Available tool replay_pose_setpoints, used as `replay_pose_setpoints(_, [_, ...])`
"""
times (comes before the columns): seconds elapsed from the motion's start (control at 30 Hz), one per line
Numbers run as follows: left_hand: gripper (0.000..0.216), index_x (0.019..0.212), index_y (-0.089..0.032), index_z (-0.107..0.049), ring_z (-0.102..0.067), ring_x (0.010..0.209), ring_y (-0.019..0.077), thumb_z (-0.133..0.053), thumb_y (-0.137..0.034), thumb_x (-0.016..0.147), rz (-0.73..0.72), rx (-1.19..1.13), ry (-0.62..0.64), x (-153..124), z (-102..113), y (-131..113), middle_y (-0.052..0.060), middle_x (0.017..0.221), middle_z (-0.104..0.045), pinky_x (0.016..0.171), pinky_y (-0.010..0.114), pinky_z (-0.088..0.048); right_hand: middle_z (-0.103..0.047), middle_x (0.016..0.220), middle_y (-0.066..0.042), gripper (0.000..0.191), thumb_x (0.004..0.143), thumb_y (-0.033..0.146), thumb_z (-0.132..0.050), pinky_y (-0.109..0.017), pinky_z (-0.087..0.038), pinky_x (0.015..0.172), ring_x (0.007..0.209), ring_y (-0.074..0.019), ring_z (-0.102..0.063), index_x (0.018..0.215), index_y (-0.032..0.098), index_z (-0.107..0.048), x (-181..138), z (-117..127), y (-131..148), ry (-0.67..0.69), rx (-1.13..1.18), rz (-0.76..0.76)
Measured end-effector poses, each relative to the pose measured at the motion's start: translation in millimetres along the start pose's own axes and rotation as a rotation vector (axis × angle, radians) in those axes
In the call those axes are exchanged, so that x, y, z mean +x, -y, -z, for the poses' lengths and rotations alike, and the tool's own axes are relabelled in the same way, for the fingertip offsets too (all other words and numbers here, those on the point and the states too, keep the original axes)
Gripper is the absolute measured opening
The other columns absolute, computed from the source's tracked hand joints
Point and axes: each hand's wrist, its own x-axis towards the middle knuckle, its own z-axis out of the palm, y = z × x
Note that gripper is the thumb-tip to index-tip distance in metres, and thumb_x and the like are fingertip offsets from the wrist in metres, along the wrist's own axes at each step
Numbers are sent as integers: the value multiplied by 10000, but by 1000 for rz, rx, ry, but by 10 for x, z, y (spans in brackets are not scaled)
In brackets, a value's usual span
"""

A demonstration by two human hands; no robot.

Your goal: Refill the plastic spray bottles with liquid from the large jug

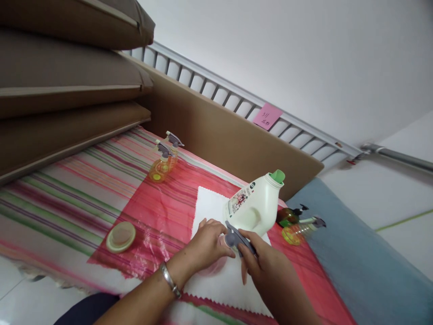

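Head view: pink note (267,116), upper right, bears unclear handwriting. Fingers curled, left hand (207,240) grips a bottle (216,267), right hand (262,258) its sprayer (233,238).

Three brown cushions (67,65) are stacked at the upper left of the frame. A handwritten pink sticky note (268,116) is on the white radiator (196,83), above and right of centre. A grey metal pipe (406,157) reaches the right edge.

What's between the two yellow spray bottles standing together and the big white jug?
Nothing stands there; the head view shows only the red sheet and, nearer the jug, white cloth.
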Motion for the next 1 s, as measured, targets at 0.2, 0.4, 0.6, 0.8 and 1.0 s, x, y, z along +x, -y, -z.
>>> replay_pose_setpoints(0.2, [205, 746, -214, -638, -544, 912, 209, -783, -304, 633, -25, -22, 39, 4, 29, -25, 4, 849, -654, 861, 335, -348, -731, 802, -25, 305, 893, 359, -356, -288, -496, 544, 682, -207, -691, 1068, 255, -582, -12, -6, -4, 9, 38, 5])
replay_pose_setpoints(0.4, [262, 839, -207, -671, -549, 940, 228, -780, -330, 634, -12, -71, 29, -12, 6, 28, 23, 907, -671, 873, 336, -355, -663, 569, 16, 356, 869, 408, -407, -304, -478, 584, 614, -204, -651, 1149, 227, -530, -6, 74, -68, 165, 314, -108])
replay_pose_setpoints(0.6, [328, 897, -207, -666, -542, 940, 231, -780, -349, 624, -7, -80, 39, -20, -28, 117, 27, 915, -661, 858, 322, -377, -635, 669, -1, 453, 865, 457, -402, -275, -473, 527, 597, -165, -626, 1189, 167, -527, 12, 221, -181, 113, 632, -164])
replay_pose_setpoints(0.8, [222, 886, -193, -680, -547, 922, 217, -692, -268, 677, -3, -276, 190, -77, 57, 15, 23, 904, -642, 856, 302, -393, -634, 1126, -78, 339, 847, 210, -423, -305, -527, 712, 774, -148, -646, 1124, 239, -616, 11, 282, -238, -34, 502, 37])
replay_pose_setpoints(1.0, [317, 1007, -277, -673, -551, 978, 226, -624, -233, 697, -54, -481, 434, -180, 65, -148, -11, 911, -659, 919, 355, -379, -490, 1371, 0, 532, 721, 29, -528, -235, -461, 907, 1057, -120, -594, 1132, 359, -598, -242, 264, -73, 19, 346, 302])
